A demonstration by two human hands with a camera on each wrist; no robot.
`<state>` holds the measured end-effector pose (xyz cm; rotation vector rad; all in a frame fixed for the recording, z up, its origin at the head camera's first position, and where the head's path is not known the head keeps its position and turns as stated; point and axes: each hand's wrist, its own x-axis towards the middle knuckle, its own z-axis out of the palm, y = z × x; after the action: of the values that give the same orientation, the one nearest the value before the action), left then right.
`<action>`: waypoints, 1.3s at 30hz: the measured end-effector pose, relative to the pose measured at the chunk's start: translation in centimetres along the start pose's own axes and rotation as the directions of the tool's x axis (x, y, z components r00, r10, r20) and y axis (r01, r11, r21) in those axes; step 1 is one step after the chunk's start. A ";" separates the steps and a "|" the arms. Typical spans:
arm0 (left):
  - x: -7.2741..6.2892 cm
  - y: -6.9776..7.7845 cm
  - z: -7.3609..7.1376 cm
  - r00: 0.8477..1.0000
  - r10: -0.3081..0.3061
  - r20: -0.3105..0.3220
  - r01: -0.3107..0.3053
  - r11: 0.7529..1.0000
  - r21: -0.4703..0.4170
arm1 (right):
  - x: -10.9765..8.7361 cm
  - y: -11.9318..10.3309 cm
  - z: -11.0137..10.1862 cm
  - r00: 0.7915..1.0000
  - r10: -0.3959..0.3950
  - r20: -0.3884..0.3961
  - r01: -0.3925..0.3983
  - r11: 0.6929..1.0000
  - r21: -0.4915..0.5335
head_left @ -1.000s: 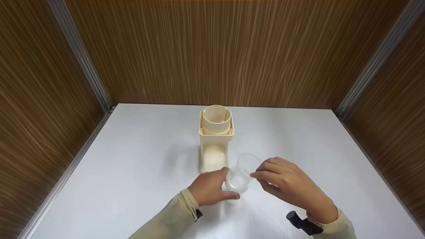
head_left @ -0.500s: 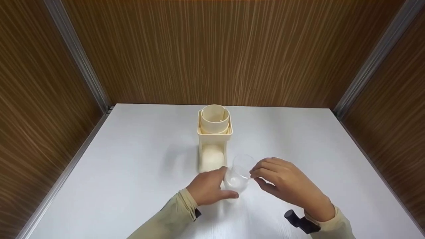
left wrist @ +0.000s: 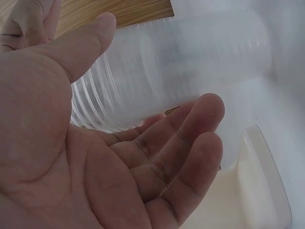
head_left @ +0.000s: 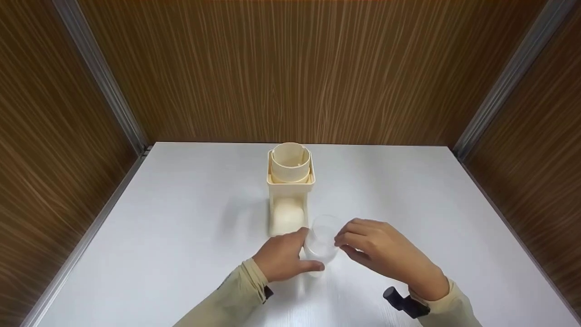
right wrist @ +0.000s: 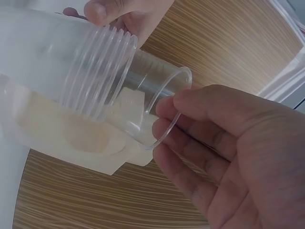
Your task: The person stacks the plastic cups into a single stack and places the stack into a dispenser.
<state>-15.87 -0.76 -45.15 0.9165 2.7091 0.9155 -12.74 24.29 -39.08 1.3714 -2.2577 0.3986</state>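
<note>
A stack of clear plastic cups stands upright over the table, with my left hand curled about its side. In the left wrist view, the thumb lies along one side of the stacked cups and the fingers reach round the other. My right hand pinches the rim of a single clear cup at the top of the stack. The right wrist view shows this cup partly inside the stack's open end, its rim standing out past the several nested rims.
Just beyond my left hand stands a cream plastic holder with a round tube at its top. Beneath everything lies a white table. Wood-grain panels rise at the back and both sides.
My right hand has moved left, bringing the single cup nearer to the stack, its rim now closer to the stacked rims. My left hand keeps its grip with little movement.
</note>
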 end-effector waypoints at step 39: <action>0.4 -0.5 -0.1 1.000 -0.010 0.025 0.010 1.000 0.012 | -0.1 0.0 1.9 0.996 0.044 0.078 -0.047 0.998 0.042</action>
<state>-16.44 -0.89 -45.37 0.9096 2.6988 0.8805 -13.17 23.50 -40.80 1.3806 -2.3593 0.4193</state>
